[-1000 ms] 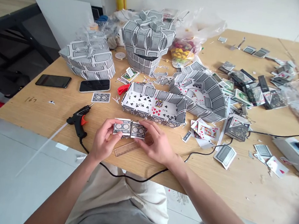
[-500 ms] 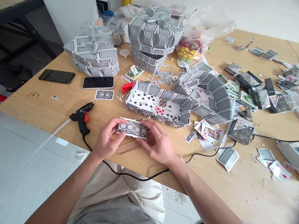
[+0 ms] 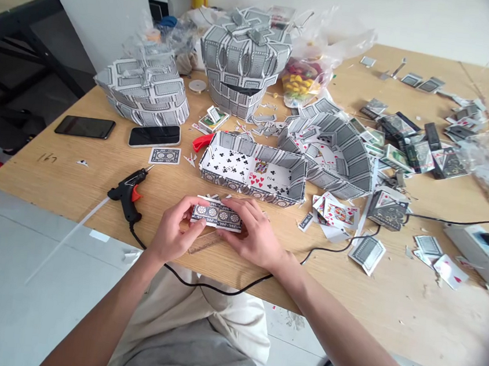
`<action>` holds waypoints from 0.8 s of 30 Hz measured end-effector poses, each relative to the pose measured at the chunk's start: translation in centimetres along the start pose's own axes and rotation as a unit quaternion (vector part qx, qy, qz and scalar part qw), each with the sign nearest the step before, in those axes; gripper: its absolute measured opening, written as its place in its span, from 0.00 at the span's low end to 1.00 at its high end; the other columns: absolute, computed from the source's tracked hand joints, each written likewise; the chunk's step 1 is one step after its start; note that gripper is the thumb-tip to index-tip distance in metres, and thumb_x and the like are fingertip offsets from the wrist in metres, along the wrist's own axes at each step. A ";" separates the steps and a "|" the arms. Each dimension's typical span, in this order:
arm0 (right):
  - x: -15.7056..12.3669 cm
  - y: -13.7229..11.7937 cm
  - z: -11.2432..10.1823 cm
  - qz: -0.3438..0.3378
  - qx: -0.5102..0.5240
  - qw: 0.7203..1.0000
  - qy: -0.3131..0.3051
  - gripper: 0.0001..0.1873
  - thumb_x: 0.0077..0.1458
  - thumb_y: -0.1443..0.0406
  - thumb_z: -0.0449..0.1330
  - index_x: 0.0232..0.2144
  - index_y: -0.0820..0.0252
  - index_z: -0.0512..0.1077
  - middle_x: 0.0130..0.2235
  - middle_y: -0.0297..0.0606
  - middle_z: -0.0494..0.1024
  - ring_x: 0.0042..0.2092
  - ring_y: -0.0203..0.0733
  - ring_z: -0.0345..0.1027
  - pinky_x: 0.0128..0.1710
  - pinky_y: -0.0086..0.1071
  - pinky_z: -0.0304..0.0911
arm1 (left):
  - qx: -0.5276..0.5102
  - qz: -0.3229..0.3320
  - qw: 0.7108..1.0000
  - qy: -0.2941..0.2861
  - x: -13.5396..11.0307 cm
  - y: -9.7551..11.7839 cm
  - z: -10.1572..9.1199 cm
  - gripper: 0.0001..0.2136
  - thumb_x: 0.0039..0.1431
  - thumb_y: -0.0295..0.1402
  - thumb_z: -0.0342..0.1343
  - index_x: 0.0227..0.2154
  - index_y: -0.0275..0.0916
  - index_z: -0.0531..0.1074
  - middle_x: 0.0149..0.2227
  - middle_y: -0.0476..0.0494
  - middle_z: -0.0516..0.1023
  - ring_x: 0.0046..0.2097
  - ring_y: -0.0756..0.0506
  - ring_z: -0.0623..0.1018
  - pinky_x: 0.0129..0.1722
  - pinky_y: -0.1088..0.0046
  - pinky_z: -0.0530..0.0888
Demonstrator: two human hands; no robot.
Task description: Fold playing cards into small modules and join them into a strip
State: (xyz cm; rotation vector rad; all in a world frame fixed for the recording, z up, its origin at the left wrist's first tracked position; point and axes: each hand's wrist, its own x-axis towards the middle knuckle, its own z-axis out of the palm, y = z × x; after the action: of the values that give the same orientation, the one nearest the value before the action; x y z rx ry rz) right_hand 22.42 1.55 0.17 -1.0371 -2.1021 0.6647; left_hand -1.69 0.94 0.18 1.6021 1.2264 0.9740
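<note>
- The left hand (image 3: 174, 228) and the right hand (image 3: 256, 234) are both closing on one small folded playing-card piece (image 3: 217, 215), pinching it between thumbs and fingers from either end and pressing it together.
- That piece is sitting just above the table's near edge, showing two ornate card backs side by side, its stiff, glossy paper creased along straight folds.
- One narrow translucent ruler (image 3: 203, 243) is lying directly under the hands, with only a short strip of wood table (image 3: 62, 172) between it and the near edge.
- One black glue gun (image 3: 127, 197) with an orange trigger is lying just left of the left hand, its black cord (image 3: 216, 289) looping along the near edge and off to the right.
- One open rectangular tray (image 3: 252, 169) made of playing cards is standing just beyond the hands, its low patterned walls surrounding a floor of club and heart faces.
- Three larger card constructions are crowding the far side: a tall faceted stack (image 3: 242, 60), a lower stack (image 3: 142, 94), and a curved wall (image 3: 330, 157).
- Two smartphones (image 3: 84, 126) (image 3: 154, 136) are lying flat at far left, with bare wood between them and the glue gun.
- Loose cards and torn scraps (image 3: 410, 142) are littering the right side.
</note>
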 end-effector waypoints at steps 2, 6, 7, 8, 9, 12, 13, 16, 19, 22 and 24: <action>-0.1 0.0 0.1 0.008 0.003 1.000 -0.004 0.31 0.66 0.59 0.67 0.67 0.51 0.65 0.60 0.47 0.78 0.59 0.58 0.72 0.58 0.56 0.72 | 0.006 0.001 1.000 -0.002 0.0 0.0 0.0 0.13 0.67 0.38 0.62 0.52 0.42 0.76 0.50 0.40 0.82 0.47 0.39 0.83 0.46 0.65 0.80; -0.1 -0.1 0.0 0.024 0.010 1.000 0.001 0.30 0.66 0.59 0.67 0.66 0.52 0.65 0.60 0.49 0.77 0.60 0.58 0.72 0.59 0.54 0.73 | 0.005 0.001 1.000 -0.002 0.1 0.0 0.0 0.13 0.67 0.38 0.62 0.52 0.42 0.75 0.50 0.39 0.82 0.47 0.39 0.83 0.46 0.65 0.80; -0.1 -0.2 -0.1 0.029 0.014 0.999 0.002 0.30 0.66 0.58 0.67 0.66 0.52 0.66 0.60 0.49 0.76 0.60 0.58 0.72 0.59 0.54 0.73 | -0.001 0.001 1.000 -0.004 0.0 0.1 0.0 0.14 0.67 0.38 0.62 0.52 0.42 0.75 0.50 0.39 0.82 0.47 0.39 0.83 0.46 0.65 0.80; -0.1 -0.2 -0.2 0.033 0.018 0.999 0.003 0.30 0.65 0.58 0.67 0.66 0.53 0.66 0.60 0.49 0.76 0.61 0.58 0.72 0.60 0.53 0.73 | -0.007 0.002 1.000 -0.006 0.0 0.1 0.0 0.14 0.67 0.38 0.62 0.53 0.42 0.75 0.51 0.39 0.82 0.48 0.38 0.83 0.46 0.65 0.80; -0.1 -0.3 -0.2 0.037 0.024 0.999 0.002 0.31 0.65 0.58 0.67 0.66 0.53 0.66 0.60 0.50 0.77 0.60 0.58 0.73 0.59 0.53 0.73 | -0.014 0.004 1.000 -0.008 0.0 0.2 0.0 0.14 0.67 0.38 0.62 0.53 0.42 0.74 0.51 0.38 0.82 0.49 0.38 0.83 0.46 0.65 0.80; 0.0 -0.7 -0.4 0.034 0.032 0.999 -0.010 0.31 0.66 0.59 0.66 0.67 0.53 0.64 0.59 0.50 0.78 0.58 0.57 0.74 0.58 0.52 0.73 | -0.024 0.008 1.000 -0.015 -0.2 0.6 0.0 0.16 0.66 0.39 0.65 0.53 0.42 0.74 0.52 0.38 0.81 0.51 0.38 0.82 0.47 0.65 0.80; 0.0 -0.7 -0.5 0.028 0.033 0.999 -0.014 0.31 0.66 0.59 0.65 0.68 0.53 0.64 0.60 0.50 0.78 0.58 0.58 0.74 0.58 0.53 0.73 | -0.025 0.008 1.000 -0.017 -0.2 0.7 0.0 0.17 0.65 0.40 0.65 0.53 0.42 0.74 0.52 0.38 0.81 0.50 0.38 0.82 0.46 0.65 0.80; 0.1 -0.8 -0.6 0.013 0.042 0.999 -0.022 0.30 0.67 0.61 0.63 0.68 0.54 0.63 0.61 0.50 0.78 0.59 0.58 0.73 0.58 0.54 0.72 | -0.023 0.005 1.000 -0.019 -0.2 0.9 0.0 0.18 0.64 0.41 0.67 0.52 0.42 0.74 0.50 0.38 0.82 0.48 0.38 0.83 0.44 0.65 0.80; 0.1 -0.7 -0.6 0.016 0.056 0.998 -0.020 0.30 0.67 0.61 0.63 0.68 0.54 0.63 0.60 0.50 0.77 0.58 0.57 0.74 0.58 0.53 0.73 | -0.014 0.002 1.000 -0.018 -0.1 1.0 0.0 0.18 0.63 0.42 0.68 0.52 0.42 0.75 0.49 0.39 0.82 0.47 0.39 0.83 0.43 0.66 0.81; 0.0 -0.6 -0.5 0.021 0.059 0.998 -0.015 0.29 0.67 0.60 0.64 0.67 0.53 0.63 0.61 0.50 0.77 0.59 0.57 0.75 0.58 0.52 0.73 | -0.008 0.003 1.000 -0.017 0.0 1.1 0.1 0.17 0.64 0.43 0.68 0.50 0.43 0.75 0.47 0.40 0.83 0.46 0.40 0.83 0.41 0.67 0.81; 0.0 -0.5 -0.4 0.021 0.060 0.998 -0.013 0.30 0.67 0.58 0.66 0.66 0.53 0.64 0.61 0.50 0.77 0.59 0.57 0.75 0.59 0.51 0.73 | -0.008 0.005 1.000 -0.019 0.0 1.2 0.1 0.16 0.64 0.43 0.68 0.50 0.43 0.76 0.45 0.41 0.83 0.44 0.41 0.83 0.40 0.68 0.80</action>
State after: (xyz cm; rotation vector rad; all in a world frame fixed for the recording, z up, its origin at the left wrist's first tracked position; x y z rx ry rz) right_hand 22.53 1.30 0.78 -1.0135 -2.0397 0.8204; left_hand -1.27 0.80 1.28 1.6084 1.1834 0.9534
